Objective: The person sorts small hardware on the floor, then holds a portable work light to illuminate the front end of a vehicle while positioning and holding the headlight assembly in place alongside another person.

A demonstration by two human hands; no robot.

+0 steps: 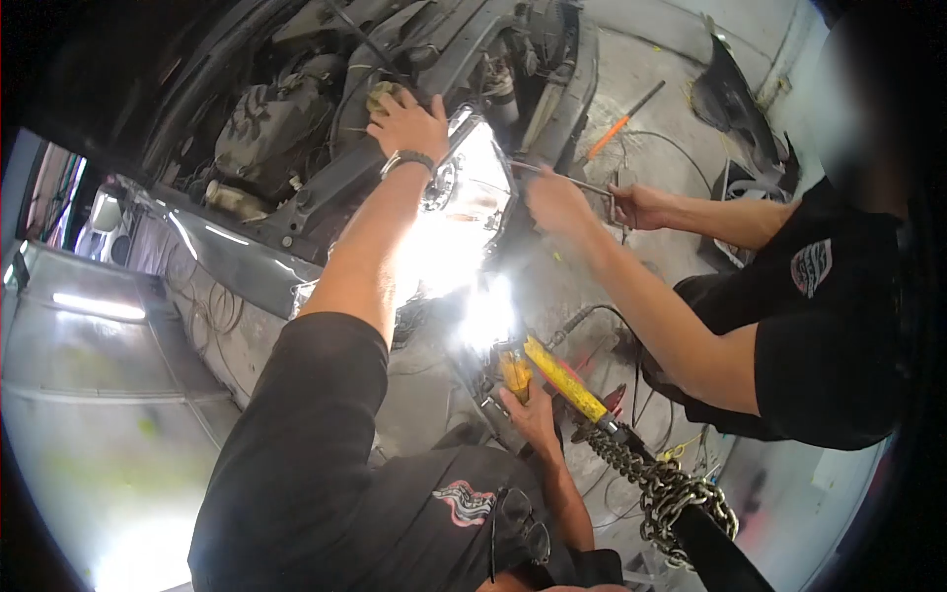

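My left hand [409,126], with a dark band at the wrist, reaches over the top of a headlight [483,183]. Its fingers are spread above the car's front panel, beside a yellowish lump [382,96]; whether they touch it I cannot tell. Lower down, my right hand [533,416] is closed around a yellow grip-like part [514,373], just under a strong white glare that hides its upper end. Beside that hand slants a yellow cylinder [562,377] on a black bar [715,543] wrapped with chain [681,503].
At right, a co-worker in black [824,326] holds a thin rod [582,185] with both hands. The open engine bay [266,128] lies at upper left, with a silver panel [89,365] below it. An orange-handled tool [610,134] and cables are on the floor.
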